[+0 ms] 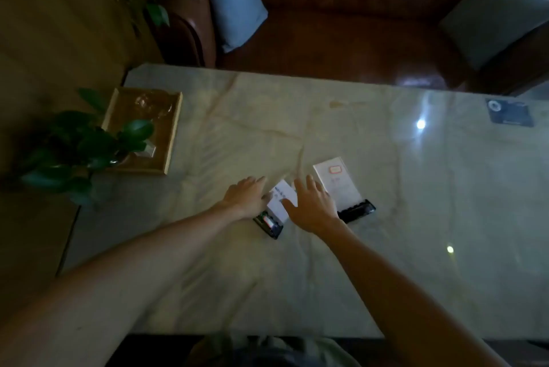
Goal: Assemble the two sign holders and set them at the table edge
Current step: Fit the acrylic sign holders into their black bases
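Two sign holders stand on the pale marble table [297,277]. The smaller sign holder [282,199] is a white card in a black base [269,224], in the middle of the table. My left hand [246,196] touches its left edge with the fingertips. My right hand [312,206] hovers over its right side, fingers spread, thumb near the card. Whether either hand grips the card is hard to tell in the dim light. The larger sign holder [335,179], a white card with a red mark, stands in its black base [356,210] just right of my right hand.
A wooden tray [172,129] with glassware sits at the table's left end, partly behind a leafy plant [86,147]. A dark card [509,112] lies at the far right. A brown leather sofa [341,25] with pale cushions runs along the far edge.
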